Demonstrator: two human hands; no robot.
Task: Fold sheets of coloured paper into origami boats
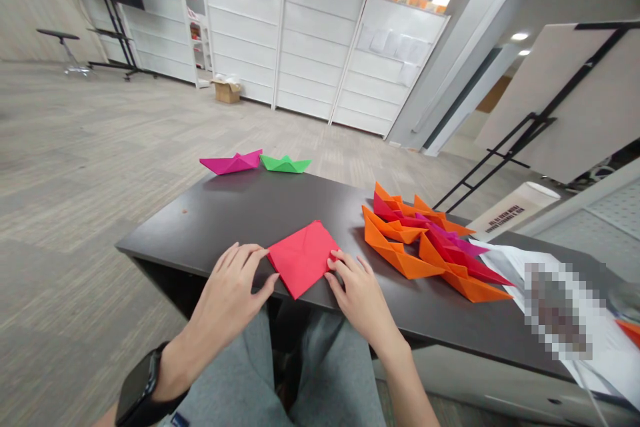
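Note:
A red folded paper square [303,257] lies on the dark table near its front edge, turned so that one corner points toward me. My left hand [233,287] rests at its left corner, index fingertip touching it and thumb spread apart by the lower left edge. At the right corner, my right hand [357,287] has its bent fingertips on the paper, with the thumb close to the lower right edge. Close by on the right sits a cluster of folded paper boats, including an orange boat [405,259] and several in red and magenta.
A magenta paper boat [233,163] and a green paper boat [286,165] stand at the table's [200,213] far left edge. On the right are a white cylinder [520,210] with printing and some white sheets [510,260]. A whiteboard stand [530,123] rises beyond.

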